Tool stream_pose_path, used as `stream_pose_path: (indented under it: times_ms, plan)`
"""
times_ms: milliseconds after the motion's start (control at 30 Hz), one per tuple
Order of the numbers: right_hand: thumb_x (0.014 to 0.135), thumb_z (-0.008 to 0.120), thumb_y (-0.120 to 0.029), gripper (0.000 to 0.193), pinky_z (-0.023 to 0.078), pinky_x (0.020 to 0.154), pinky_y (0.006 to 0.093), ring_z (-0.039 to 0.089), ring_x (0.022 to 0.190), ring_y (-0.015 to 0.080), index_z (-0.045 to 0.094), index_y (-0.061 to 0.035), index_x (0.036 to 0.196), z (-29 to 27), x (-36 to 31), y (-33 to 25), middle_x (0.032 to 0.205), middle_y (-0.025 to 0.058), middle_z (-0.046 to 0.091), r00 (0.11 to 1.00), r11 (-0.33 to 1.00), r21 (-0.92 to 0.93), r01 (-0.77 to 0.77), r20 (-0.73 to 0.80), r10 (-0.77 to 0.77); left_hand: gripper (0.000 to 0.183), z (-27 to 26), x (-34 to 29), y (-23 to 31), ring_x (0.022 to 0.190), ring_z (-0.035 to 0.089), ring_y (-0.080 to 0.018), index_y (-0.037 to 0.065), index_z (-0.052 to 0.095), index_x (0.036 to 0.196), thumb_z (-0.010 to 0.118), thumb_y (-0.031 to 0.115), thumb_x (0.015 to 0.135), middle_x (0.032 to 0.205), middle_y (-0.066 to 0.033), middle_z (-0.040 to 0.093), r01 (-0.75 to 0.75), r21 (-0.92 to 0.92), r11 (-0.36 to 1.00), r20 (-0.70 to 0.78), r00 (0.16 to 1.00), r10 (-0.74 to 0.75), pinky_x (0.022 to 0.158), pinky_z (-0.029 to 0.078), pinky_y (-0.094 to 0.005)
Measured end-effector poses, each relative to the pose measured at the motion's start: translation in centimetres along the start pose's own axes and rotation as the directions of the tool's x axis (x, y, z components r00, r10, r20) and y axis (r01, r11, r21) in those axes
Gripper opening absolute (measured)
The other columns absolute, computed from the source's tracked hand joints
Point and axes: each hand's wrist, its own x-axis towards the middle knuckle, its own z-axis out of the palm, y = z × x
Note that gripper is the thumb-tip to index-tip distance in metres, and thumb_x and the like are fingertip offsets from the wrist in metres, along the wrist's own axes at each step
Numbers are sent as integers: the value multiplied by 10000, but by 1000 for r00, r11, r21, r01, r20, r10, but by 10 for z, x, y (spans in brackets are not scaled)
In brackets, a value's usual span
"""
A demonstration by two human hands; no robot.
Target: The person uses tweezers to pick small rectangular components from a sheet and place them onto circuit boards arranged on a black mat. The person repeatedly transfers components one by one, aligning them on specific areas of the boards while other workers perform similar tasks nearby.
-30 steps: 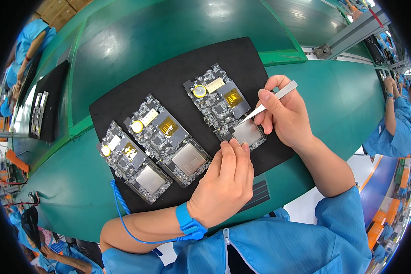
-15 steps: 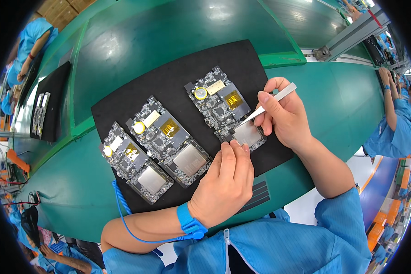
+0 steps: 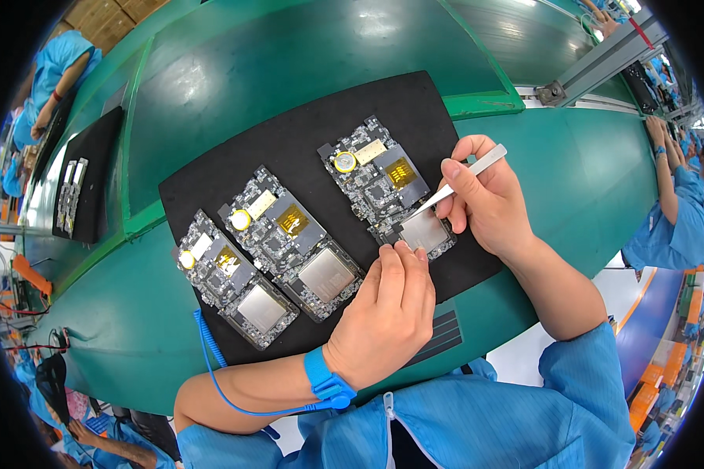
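Note:
Three dark circuit boards lie slanted on a black mat (image 3: 289,141). Each carries a silver metal shield, a patch of amber tape and a round yellow-rimmed part. At the right-hand circuit board (image 3: 374,187), my right hand (image 3: 493,203) is closed on metal tweezers (image 3: 486,161), their tip at the upper left edge of its shield (image 3: 425,230). The fingertips of my left hand (image 3: 387,301), drawn together, grip that board's lower edge; their exact contact is partly hidden. The middle circuit board (image 3: 278,242) and left circuit board (image 3: 231,273) lie close together, untouched by my hands.
A blue wrist strap (image 3: 321,374) with a coiled cord (image 3: 206,336) is on my left wrist. The green table (image 3: 555,180) surrounds the mat. Another black mat (image 3: 94,172) with boards lies at far left. A metal post (image 3: 614,59) stands at far right. Other people work around.
Both hands, the tweezers and the boards keep nearly the same places. Only a very slight shift of the whole view shows.

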Motion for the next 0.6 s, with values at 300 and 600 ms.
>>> stream_pose_path:
  times_ms: [300, 600]
  plan:
    - [939, 526, -150, 198, 394, 395, 173, 502, 429, 59, 384, -42, 1027, -1, 0, 0, 644, 61, 576, 1000, 1000, 7, -2, 1, 2, 322, 2, -1, 2, 958, 548, -321, -65, 610, 1031, 615, 85, 746, 1103, -260, 541, 117, -140, 983, -29, 992, -122, 759, 514, -325]
    - [915, 552, -121, 181, 419, 419, 186, 533, 469, 72, 421, -25, 996, 4, -12, 0, 650, 65, 584, 992, 985, -120, 126, -15, -128, 364, 4, 4, -6, 987, 499, -354, -24, 601, 1026, 665, 66, 678, 1141, -259, 479, 216, -405, 889, -13, 970, -242, 805, 454, -399]
